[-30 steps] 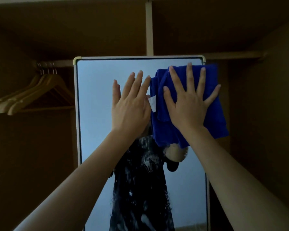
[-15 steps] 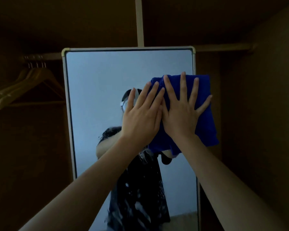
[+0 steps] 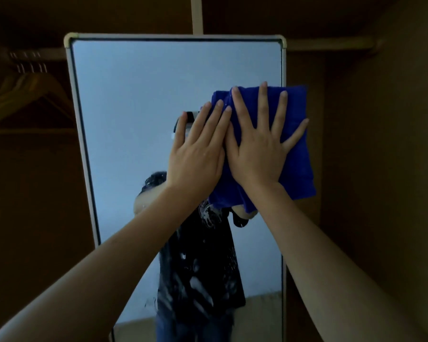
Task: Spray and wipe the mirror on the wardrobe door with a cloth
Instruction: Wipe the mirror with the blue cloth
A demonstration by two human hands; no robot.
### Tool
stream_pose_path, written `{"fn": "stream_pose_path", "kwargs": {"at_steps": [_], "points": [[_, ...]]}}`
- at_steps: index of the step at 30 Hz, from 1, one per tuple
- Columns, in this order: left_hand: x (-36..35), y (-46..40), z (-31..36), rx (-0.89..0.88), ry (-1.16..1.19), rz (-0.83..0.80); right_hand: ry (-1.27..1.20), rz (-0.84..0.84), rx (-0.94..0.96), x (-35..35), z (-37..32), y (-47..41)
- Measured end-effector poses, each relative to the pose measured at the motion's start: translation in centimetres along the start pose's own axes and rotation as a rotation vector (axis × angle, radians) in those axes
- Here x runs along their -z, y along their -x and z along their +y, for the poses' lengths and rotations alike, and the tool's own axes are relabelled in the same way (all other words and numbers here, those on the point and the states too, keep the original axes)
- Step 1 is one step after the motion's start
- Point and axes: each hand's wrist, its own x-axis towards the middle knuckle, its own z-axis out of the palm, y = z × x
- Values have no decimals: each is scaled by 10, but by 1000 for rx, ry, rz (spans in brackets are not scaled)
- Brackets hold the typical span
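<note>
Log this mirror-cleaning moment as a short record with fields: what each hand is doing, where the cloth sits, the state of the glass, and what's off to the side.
left hand: flat, fingers straight, at the cloth's left edge
right hand: spread flat, pressing the cloth
blue cloth: folded, against the mirror's right side, overlapping its right frame
mirror: upper glass looks clear; whitish streaks low down
wooden hangers: on the rail, left of the mirror
</note>
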Motion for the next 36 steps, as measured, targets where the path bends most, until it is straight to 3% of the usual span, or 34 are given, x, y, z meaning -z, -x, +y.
{"fn": "stream_pose_path", "kwargs": {"at_steps": [11,19,36], "points": [[-11,96,30,-4,-38,-106,4,-110,-3,-6,15,97],[-13,140,45,13,-3,-94,-3,-143,-17,-11,22,145],[-7,51,4,1,-144,7,-11,-98,-14,0,-2,50]]}}
